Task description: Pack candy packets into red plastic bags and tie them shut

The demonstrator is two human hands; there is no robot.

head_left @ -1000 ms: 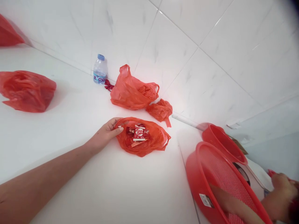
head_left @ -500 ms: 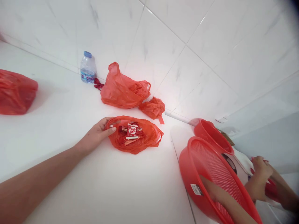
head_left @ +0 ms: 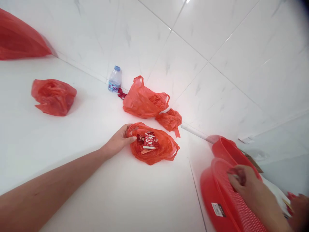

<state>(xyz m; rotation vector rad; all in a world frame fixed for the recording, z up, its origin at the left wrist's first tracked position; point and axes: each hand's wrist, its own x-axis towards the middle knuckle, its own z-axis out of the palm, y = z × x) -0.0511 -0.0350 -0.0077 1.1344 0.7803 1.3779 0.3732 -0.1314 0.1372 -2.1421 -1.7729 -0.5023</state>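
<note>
My left hand pinches the left rim of an open red plastic bag, thumb on the near side. Inside the bag lie several small red wrapped packets, one with white lettering and white ends on top. At the right, my right hand is raised over a red mesh basket. Its fingers are curled together, blurred by motion; what they hold, if anything, I cannot make out.
Behind the open bag sit a red carrier bag, a small knotted red bag and a water bottle. More red bags lie left. Another red basket stands by the wall. A co-worker's hand is far right.
My right hand has come up out of the mesh basket. The view has swung left, bringing another red bag into sight. My left hand keeps its hold on the bag's rim.
</note>
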